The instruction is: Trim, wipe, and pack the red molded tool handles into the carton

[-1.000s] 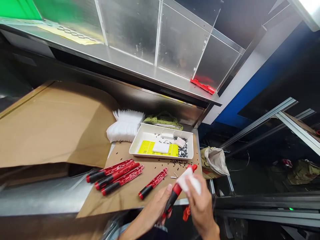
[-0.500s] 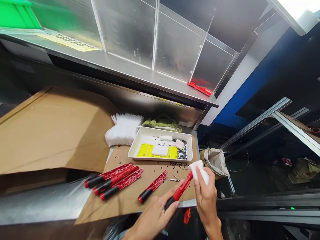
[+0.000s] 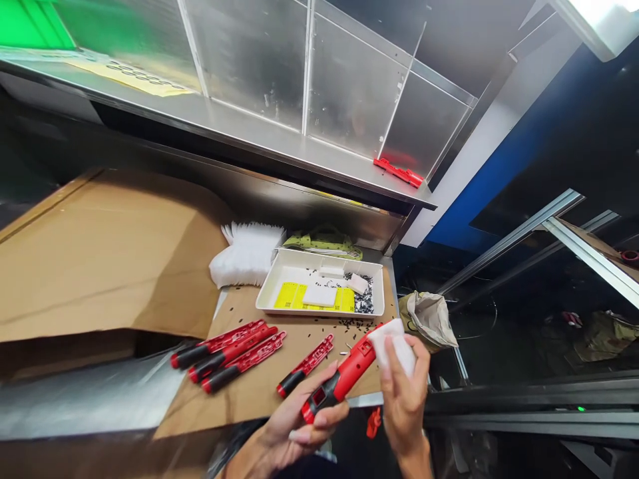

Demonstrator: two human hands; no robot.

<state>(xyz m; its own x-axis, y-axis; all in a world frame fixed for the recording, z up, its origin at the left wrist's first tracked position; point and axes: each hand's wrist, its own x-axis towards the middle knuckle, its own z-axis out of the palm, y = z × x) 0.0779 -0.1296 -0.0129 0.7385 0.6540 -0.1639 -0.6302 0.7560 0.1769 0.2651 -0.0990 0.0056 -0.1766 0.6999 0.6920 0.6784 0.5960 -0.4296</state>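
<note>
My left hand (image 3: 299,419) is wrapped round the black grip of a red and black plastic housing (image 3: 353,367), its broad outer face turned up. In my right hand (image 3: 407,392), a folded white cloth (image 3: 394,342) is pinched between thumb and fingers and touches the housing's far end. To the left, a similar housing half (image 3: 312,359) lies on the brown cardboard, its ribbed inside showing. Farther left, several more housings (image 3: 234,356) lie side by side. A small metal tool (image 3: 344,348) is partly hidden behind the held housing.
Behind the hands stands a white tray (image 3: 264,311) with white pads, yellow labels and small black bits. A stack of white cloths (image 3: 249,256) sits left of it, near a large cardboard box (image 3: 100,259). A red part (image 3: 398,172) rests on the metal shelf; an open bag (image 3: 432,316) stands at right.
My left hand has rolled and raised the housing, so its broad outer face and grip end now show. My right hand has shifted slightly left, keeping the cloth at the far end.
</note>
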